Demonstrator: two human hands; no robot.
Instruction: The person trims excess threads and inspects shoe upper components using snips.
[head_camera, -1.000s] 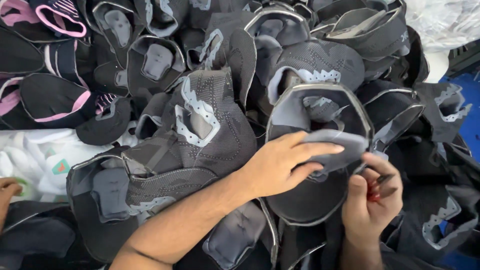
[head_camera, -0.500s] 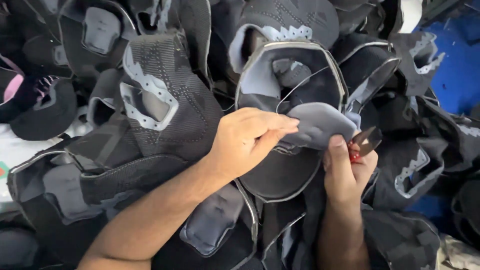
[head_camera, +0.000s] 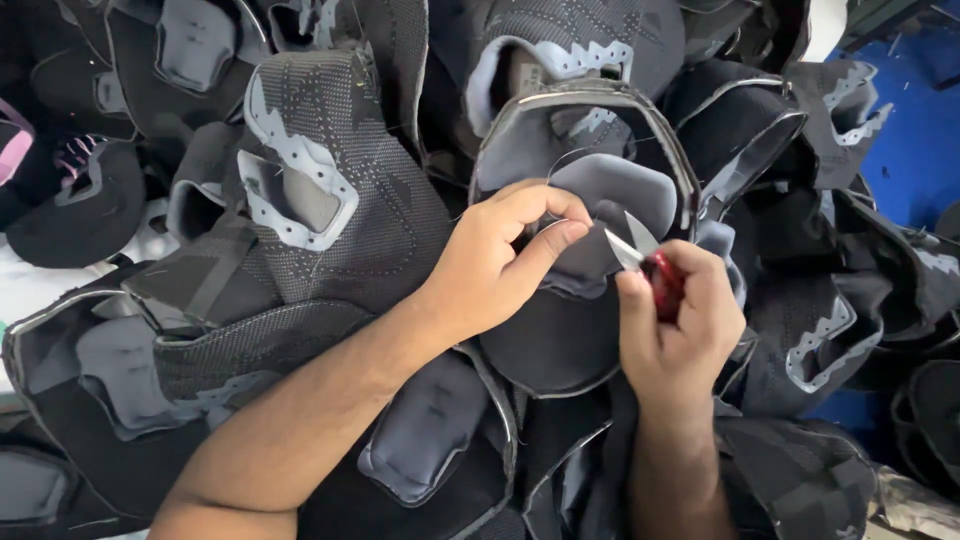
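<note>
My left hand (head_camera: 497, 258) pinches the grey padded tongue (head_camera: 612, 197) of a black shoe upper (head_camera: 560, 345) lying on top of the pile. My right hand (head_camera: 678, 325) grips small red-handled thread snips (head_camera: 648, 262). Their metal blades point up and left, with the tips right by my left fingertips at the tongue's edge. The upper has a pale trimmed rim arching over the tongue.
Several dark knitted shoe uppers with grey lace panels (head_camera: 300, 180) lie heaped all around. A grey foam-lined piece (head_camera: 430, 425) sits under my left forearm. A blue surface (head_camera: 915, 140) shows at the right, white cloth (head_camera: 30, 290) at the left edge.
The view has shifted closer over the upper. My left fingers moved from lying flat on the tongue to pinching its edge. My right hand raised the snips so the blades show.
</note>
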